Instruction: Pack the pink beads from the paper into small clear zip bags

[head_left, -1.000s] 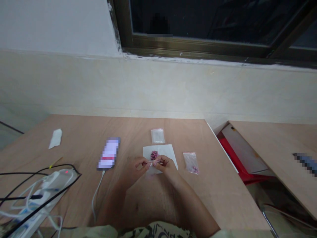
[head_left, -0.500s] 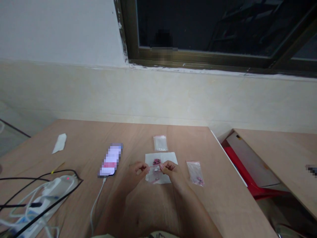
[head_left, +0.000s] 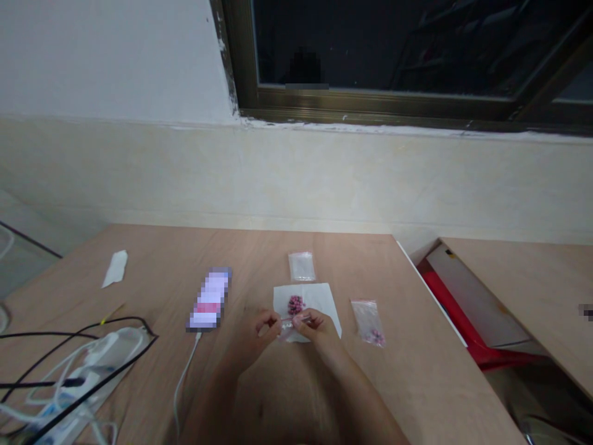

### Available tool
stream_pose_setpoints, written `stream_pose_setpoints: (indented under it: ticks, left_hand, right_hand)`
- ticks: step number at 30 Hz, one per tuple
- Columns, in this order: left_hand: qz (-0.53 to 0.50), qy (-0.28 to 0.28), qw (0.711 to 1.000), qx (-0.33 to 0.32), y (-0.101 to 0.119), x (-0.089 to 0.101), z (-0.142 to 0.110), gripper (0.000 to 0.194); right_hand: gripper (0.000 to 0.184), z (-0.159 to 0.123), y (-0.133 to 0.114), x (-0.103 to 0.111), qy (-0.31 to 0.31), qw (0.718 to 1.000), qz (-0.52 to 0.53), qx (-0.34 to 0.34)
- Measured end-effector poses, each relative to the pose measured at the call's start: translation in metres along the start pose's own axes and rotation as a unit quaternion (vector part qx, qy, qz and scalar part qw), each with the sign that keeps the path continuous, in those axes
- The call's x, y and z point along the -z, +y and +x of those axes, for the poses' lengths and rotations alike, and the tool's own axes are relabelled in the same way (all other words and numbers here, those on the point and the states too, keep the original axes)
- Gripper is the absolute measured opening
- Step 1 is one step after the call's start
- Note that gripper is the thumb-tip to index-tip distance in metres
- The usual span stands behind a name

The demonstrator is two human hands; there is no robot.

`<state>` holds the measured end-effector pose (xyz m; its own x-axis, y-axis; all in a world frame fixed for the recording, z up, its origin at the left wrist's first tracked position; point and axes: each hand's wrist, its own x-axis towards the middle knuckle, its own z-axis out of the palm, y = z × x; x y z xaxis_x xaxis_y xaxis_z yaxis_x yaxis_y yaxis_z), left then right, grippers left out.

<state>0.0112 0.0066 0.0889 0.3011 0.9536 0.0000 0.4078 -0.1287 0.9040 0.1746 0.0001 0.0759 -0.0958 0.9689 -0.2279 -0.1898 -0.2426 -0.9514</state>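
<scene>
Between my two hands a small clear zip bag (head_left: 287, 330) is held by its top edge, over the near part of a white paper sheet (head_left: 327, 303). My left hand (head_left: 260, 329) pinches the bag's left corner with thumb and fingertips. My right hand (head_left: 316, 322) grips the top edge on the other side. Something pinkish shows faintly low in the bag, too small to make out. Just beyond the fingers, a little heap of pink and dark beads (head_left: 295, 304) lies on the paper.
Behind the paper lies a clear bag (head_left: 301, 266); right of it, another bag (head_left: 369, 321) with pink pieces. A phone (head_left: 209, 298) on a white cable lies left. A power strip (head_left: 106, 364) with tangled cords fills the near left. A paper scrap (head_left: 115, 269) lies far left.
Both hands stay on the zip bag's top edge. The bag hung a little more openly half a second ago; now the fingers are slightly closer together. The camera view has shifted slightly.
</scene>
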Motion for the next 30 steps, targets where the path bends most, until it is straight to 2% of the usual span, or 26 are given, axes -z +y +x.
stream_pose_setpoints:
  ticks: [3, 6, 11, 13, 16, 19, 20, 22, 24, 27, 30]
  left_hand:
    - [-0.001, -0.031, 0.999, -0.015, -0.002, -0.004, -0.001, 0.023]
    - [0.000, -0.022, 0.999, -0.030, -0.001, -0.004, 0.001, 0.023]
    - [-0.037, 0.001, 0.999, -0.018, 0.001, -0.003, 0.008, 0.025]
    - [-0.057, 0.021, 0.998, 0.002, 0.000, -0.003, 0.010, 0.026]
    - [-0.082, 0.068, 0.994, 0.039, -0.006, -0.004, 0.010, 0.028]
    - [-0.074, 0.088, 0.989, 0.093, -0.022, -0.003, 0.004, 0.030]
    - [-0.058, 0.094, 0.987, 0.115, -0.029, -0.002, 0.001, 0.031]
    - [-0.025, 0.102, 0.988, 0.117, -0.043, -0.001, -0.004, 0.031]
    - [0.001, 0.105, 0.988, 0.109, -0.057, -0.001, -0.008, 0.030]
    - [0.027, 0.091, 0.992, 0.086, -0.070, -0.004, -0.013, 0.028]
    - [0.051, 0.087, 0.993, 0.066, -0.075, -0.006, -0.016, 0.027]
  right_hand:
    - [0.026, -0.001, -0.002, -0.003, 0.014, 1.000, 0.000, 0.020]
    - [0.024, -0.001, -0.006, -0.004, 0.003, 0.999, 0.000, 0.032]
    - [0.029, 0.002, 0.001, -0.003, -0.096, 0.995, 0.036, 0.003]
    - [0.032, 0.001, 0.009, -0.001, -0.098, 0.994, 0.041, -0.009]
    - [0.036, -0.003, 0.019, 0.016, -0.002, 1.000, 0.021, -0.020]
    - [0.037, -0.008, 0.021, 0.052, 0.171, 0.983, -0.067, 0.006]
    - [0.036, -0.009, 0.020, 0.066, 0.234, 0.966, -0.109, 0.018]
    - [0.031, -0.011, 0.019, 0.094, 0.340, 0.916, -0.210, 0.042]
    - [0.029, -0.011, 0.018, 0.113, 0.397, 0.862, -0.314, 0.026]
    - [0.028, -0.009, 0.020, 0.121, 0.437, 0.769, -0.466, -0.023]
    - [0.035, -0.010, 0.018, 0.112, 0.495, 0.668, -0.554, -0.042]
